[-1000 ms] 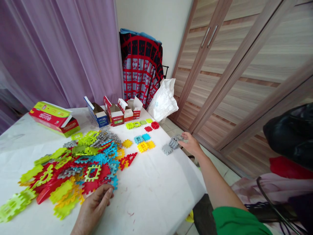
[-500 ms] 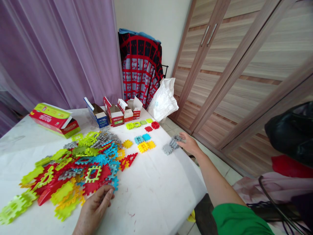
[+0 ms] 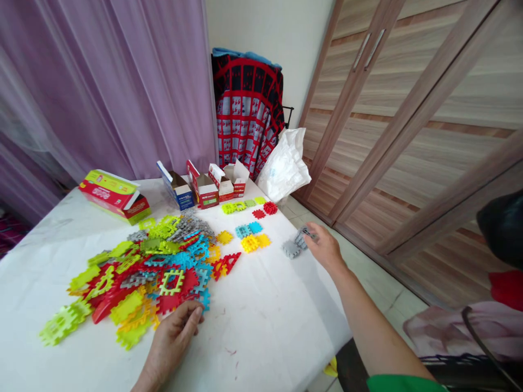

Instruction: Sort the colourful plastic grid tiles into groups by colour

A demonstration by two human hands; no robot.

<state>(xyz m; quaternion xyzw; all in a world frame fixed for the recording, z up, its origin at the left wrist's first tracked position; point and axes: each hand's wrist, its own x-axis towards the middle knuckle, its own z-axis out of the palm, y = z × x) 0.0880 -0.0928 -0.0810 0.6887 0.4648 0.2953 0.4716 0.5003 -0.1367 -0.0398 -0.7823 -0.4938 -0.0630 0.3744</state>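
Observation:
My right hand (image 3: 327, 249) is at the table's right edge, its fingers closed on a grey toothed plastic building block (image 3: 303, 237). A flat grey toothed piece (image 3: 290, 250) lies just left of that block. Beside the near edge of a heap of interlocking building pieces (image 3: 163, 256) rests my left hand (image 3: 180, 329), thumb against curled fingers. What it holds, if anything, is hidden. Nearest to it are a red piece (image 3: 166, 302) and a blue piece (image 3: 205, 299). Yellow blocks (image 3: 250, 244), blue blocks (image 3: 243, 231), green pieces (image 3: 235, 207) and red pieces (image 3: 270, 208) sit in separate small groups.
Along the table's back stand several open cardboard boxes, among them a blue box (image 3: 180, 193) and a red box (image 3: 207, 193). A larger red-green box (image 3: 116, 196) lies at the left. Behind the right corner is a white plastic bag (image 3: 284, 166); a wooden wardrobe (image 3: 388, 125) lies beyond.
The view has swung a little to the left, so everything appears shifted right. My right hand stays at the grey block. My left hand remains beside the heap.

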